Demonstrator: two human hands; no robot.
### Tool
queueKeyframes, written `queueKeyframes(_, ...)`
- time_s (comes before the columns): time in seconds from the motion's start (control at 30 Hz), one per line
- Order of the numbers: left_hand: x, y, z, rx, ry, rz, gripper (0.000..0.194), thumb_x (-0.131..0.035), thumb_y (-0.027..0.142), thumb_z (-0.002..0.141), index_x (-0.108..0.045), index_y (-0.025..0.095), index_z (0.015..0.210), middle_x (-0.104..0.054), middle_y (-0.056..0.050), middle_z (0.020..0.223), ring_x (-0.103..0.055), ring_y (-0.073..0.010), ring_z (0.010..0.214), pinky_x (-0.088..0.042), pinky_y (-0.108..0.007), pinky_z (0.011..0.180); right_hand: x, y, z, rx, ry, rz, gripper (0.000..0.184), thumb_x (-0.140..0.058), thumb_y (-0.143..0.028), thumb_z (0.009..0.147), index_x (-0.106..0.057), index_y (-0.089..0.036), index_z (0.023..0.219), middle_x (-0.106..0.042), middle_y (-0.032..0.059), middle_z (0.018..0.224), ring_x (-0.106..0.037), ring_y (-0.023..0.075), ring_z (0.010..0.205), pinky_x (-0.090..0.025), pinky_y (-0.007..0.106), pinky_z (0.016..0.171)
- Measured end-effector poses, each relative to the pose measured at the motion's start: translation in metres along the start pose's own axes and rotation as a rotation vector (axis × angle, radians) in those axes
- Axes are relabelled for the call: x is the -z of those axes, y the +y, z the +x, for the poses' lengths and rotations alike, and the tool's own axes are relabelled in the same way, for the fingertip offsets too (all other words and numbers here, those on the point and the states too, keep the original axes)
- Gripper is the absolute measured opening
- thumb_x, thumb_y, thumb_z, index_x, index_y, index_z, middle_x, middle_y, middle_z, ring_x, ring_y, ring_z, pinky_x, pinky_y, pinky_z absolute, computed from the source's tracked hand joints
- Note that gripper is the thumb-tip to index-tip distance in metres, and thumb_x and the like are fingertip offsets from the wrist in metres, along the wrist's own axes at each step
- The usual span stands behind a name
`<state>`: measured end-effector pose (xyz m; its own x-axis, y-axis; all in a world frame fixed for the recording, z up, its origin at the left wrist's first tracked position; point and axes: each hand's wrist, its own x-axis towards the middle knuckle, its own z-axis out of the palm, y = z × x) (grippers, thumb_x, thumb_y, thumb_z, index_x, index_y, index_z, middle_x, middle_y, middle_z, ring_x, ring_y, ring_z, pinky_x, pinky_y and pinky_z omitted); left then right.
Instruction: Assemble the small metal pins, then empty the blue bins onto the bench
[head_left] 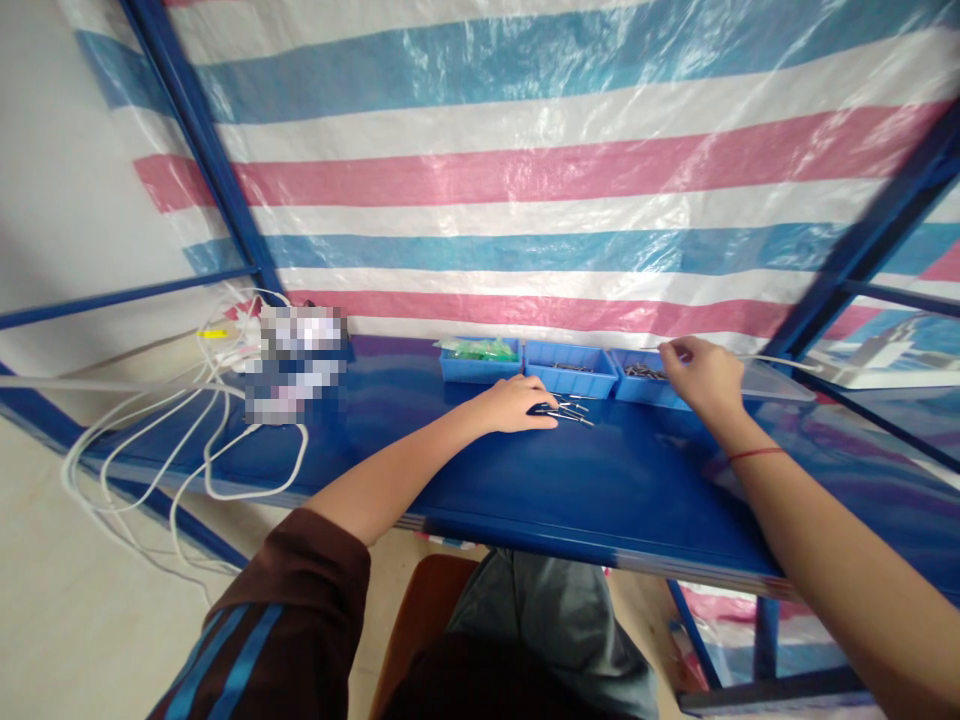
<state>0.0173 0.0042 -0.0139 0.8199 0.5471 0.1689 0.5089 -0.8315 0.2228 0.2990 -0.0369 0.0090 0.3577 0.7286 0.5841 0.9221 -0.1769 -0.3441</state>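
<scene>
My left hand [516,405] rests on the blue tabletop with thumb and fingers apart, beside a few thin metal pins [574,410], perhaps rivets, lying loose in front of its fingertips. Over the right blue bin [651,393], my right hand [705,375] is raised with thumb and fingers pinched together. Whatever is between those fingertips, if anything, is too small to make out. Small dark metal pieces [643,371] lie in that bin. The middle blue bin [570,380] holds some thin metal parts, and the left blue bin [480,370] contains green plastic packets [480,349].
White cables [217,440] loop over the table's left end, near a blurred-out patch [296,360]. A clear plastic lid or tray [776,382] lies right of the bins. Blue frame posts [202,140] and a striped plastic sheet [510,180] stand behind the blue table [525,500].
</scene>
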Motion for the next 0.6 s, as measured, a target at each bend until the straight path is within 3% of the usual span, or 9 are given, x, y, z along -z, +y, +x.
queueKeyframes(0.13,-0.004,-0.002,0.004,-0.110,0.031,0.007,0.024,-0.051,0.033,0.090,-0.067,0.021,0.104,-0.064,-0.006,0.108,-0.058,-0.0193,0.104,-0.040,-0.030,0.095,0.004,0.002,-0.002,-0.020,-0.164,-0.216,0.042,-0.045,-0.049,0.082,-0.071,-0.018,0.092,-0.069,0.0186,0.096,-0.053,0.0346,0.096,-0.027,0.049,0.078)
queueKeyframes(0.33,-0.013,-0.003,0.011,-0.070,0.121,0.067,0.021,-0.051,0.026,0.091,-0.068,0.016,0.099,-0.067,-0.008,0.100,-0.061,-0.0203,0.097,-0.044,-0.031,0.090,0.001,-0.009,-0.007,0.109,-0.062,-0.133,0.037,-0.046,-0.044,0.083,-0.071,-0.017,0.090,-0.070,0.0158,0.097,-0.055,0.0346,0.098,-0.033,0.047,0.078)
queueKeyframes(0.43,-0.016,-0.002,0.011,-0.034,0.124,0.093,0.021,-0.049,0.024,0.091,-0.067,0.016,0.096,-0.066,-0.008,0.096,-0.062,-0.0203,0.095,-0.045,-0.032,0.087,-0.003,-0.020,-0.011,0.342,-0.034,-0.028,0.030,-0.047,-0.038,0.084,-0.070,-0.018,0.086,-0.071,0.0121,0.094,-0.059,0.0306,0.092,-0.038,0.042,0.078)
queueKeyframes(0.53,-0.018,-0.002,0.011,-0.034,0.140,0.104,0.023,-0.044,0.022,0.092,-0.066,0.016,0.091,-0.065,-0.007,0.093,-0.062,-0.0192,0.092,-0.045,-0.031,0.086,-0.008,-0.037,-0.021,0.693,-0.144,0.113,0.028,-0.046,-0.034,0.088,-0.069,-0.019,0.085,-0.072,0.0088,0.091,-0.062,0.0255,0.087,-0.042,0.038,0.081)
queueKeyframes(0.6,-0.019,-0.002,0.010,-0.037,0.186,0.110,0.023,-0.043,0.024,0.093,-0.065,0.016,0.091,-0.065,-0.007,0.093,-0.061,-0.0191,0.091,-0.046,-0.031,0.086,-0.012,-0.050,-0.031,0.840,-0.236,0.175,0.026,-0.048,-0.035,0.088,-0.069,-0.019,0.086,-0.072,0.0081,0.090,-0.063,0.0242,0.086,-0.044,0.037,0.081)
